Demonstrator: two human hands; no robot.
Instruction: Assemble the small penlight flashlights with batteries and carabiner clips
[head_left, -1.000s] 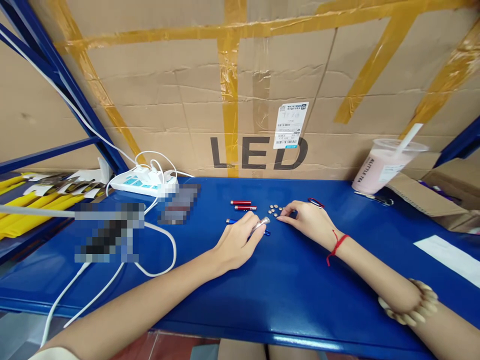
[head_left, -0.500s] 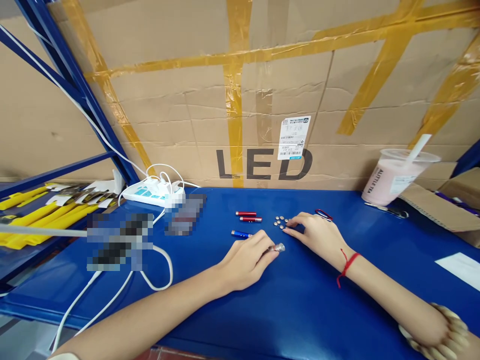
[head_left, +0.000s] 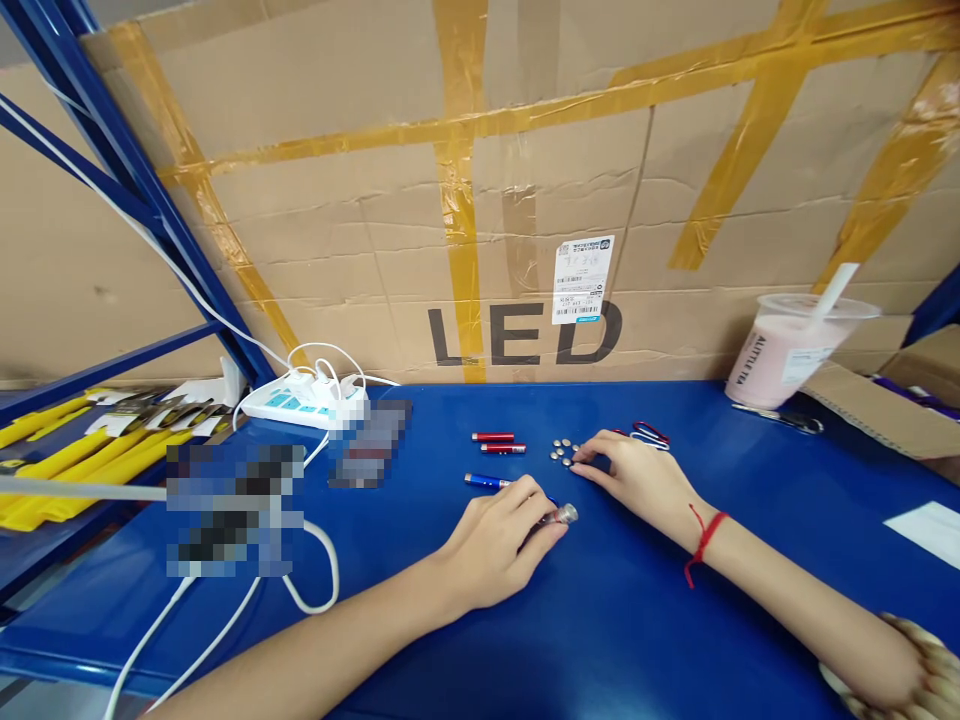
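Note:
My left hand (head_left: pixel 499 545) is closed round a small penlight, its silver end (head_left: pixel 568 514) poking out past the thumb and fingertips while the rest is hidden. Just behind that hand lies a blue penlight tube (head_left: pixel 486 482), partly covered by the fingers. My right hand (head_left: pixel 634 475) has thumb and forefinger pinched at the edge of a group of small silver button cells (head_left: pixel 557 455), on a cell that is mostly hidden. Two red penlight tubes (head_left: pixel 493 437) lie side by side left of the cells. Beyond the right hand are red and white clips or loops (head_left: pixel 651 434).
A pink drink cup with a straw (head_left: pixel 787 350) stands at the back right by an opened carton (head_left: pixel 862 410). A white power strip (head_left: pixel 307 400), cables and blurred items occupy the left. Behind the blue table (head_left: pixel 637 620) rises a large cardboard box (head_left: pixel 360 260).
The view has shifted slightly. Both hands stay in nearly the same places, the left still with the penlight and the right still at the button cells.

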